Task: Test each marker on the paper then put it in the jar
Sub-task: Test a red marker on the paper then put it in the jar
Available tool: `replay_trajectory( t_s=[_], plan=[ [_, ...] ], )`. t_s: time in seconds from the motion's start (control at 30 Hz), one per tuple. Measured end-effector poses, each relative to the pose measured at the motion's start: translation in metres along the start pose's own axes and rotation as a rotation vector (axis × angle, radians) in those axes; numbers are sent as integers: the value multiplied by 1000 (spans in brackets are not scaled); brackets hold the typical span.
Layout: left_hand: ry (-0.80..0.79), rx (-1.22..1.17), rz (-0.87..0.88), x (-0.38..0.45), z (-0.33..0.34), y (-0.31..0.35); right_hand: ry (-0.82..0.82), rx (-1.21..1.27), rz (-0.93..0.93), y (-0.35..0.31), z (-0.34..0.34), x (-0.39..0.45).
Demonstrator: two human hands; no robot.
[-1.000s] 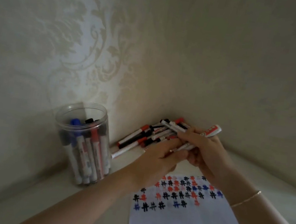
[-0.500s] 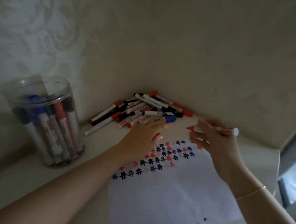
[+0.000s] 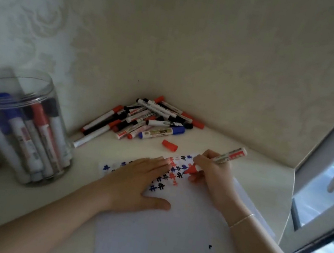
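Observation:
My right hand grips an uncapped red marker, its red tip touching the white paper among rows of red, blue and black test marks. Flat on the paper's left part lies my left hand, fingers spread, pinning the sheet. The marker's red cap rests loose on the shelf just beyond the paper. A clear plastic jar at the left holds several markers standing upright. A pile of markers lies in the far corner.
The pale shelf meets patterned walls at the back and left. An open window frame stands at the right, close to my right forearm. The shelf's front edge runs along the bottom right.
The cap has come off the red marker and now lies on the shelf. My right hand brought the tip down to the paper; my left hand moved from the pile onto the sheet.

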State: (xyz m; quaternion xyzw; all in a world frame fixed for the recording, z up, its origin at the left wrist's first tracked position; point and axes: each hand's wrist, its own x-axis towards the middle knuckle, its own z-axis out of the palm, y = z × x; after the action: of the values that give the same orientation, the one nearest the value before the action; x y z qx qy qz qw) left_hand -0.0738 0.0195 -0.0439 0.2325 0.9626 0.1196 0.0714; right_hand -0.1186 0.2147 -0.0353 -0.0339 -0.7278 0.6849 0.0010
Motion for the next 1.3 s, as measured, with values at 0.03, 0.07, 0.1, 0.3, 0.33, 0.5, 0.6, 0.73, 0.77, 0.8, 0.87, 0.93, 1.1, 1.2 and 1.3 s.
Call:
replay_trajectory(
  t_s=[0.03, 0.07, 0.1, 0.3, 0.33, 0.5, 0.6, 0.73, 0.77, 0.8, 0.87, 0.93, 1.1, 1.2, 1.3],
  plan=[
    [-3, -3, -1, 0, 0, 0, 44, -93, -27, 3, 2, 1],
    [-3, -5, 3, 1, 0, 0, 79, -164, -45, 5, 3, 1],
    [-3, -9, 6, 1, 0, 0, 100, -204, -58, 7, 4, 2],
    [-14, -19, 10, 1, -1, 0, 104, -275, -57, 8, 8, -1],
    [-15, -23, 10, 1, -1, 0, 102, -282, -55, 8, 8, -1],
    [1, -20, 28, 2, -1, 1, 107, -325, -76, 8, 10, -2],
    [2, -12, 29, 2, 0, 0, 144, -309, -106, 9, 9, -1],
    [6, 2, 39, 2, 1, -1, 107, -298, -99, 8, 7, -2],
    [8, 5, 41, 3, 1, -1, 91, -302, -94, 8, 8, -3],
    [11, 7, 42, 3, 1, -2, 80, -310, -94, 8, 8, -3],
    [14, 6, 43, 3, 2, -3, 88, -329, -109, 8, 10, -4],
    [13, 5, 42, 4, 3, -4, 132, -345, -136, 9, 10, -2],
    [17, 6, 44, 3, 3, -5, 103, -274, -118, 8, 8, -3],
    [19, 5, 45, 3, 3, -4, 82, -290, -116, 8, 9, -5],
    [15, 4, 47, 4, 4, -5, 92, -322, -105, 7, 9, -3]
  ],
)
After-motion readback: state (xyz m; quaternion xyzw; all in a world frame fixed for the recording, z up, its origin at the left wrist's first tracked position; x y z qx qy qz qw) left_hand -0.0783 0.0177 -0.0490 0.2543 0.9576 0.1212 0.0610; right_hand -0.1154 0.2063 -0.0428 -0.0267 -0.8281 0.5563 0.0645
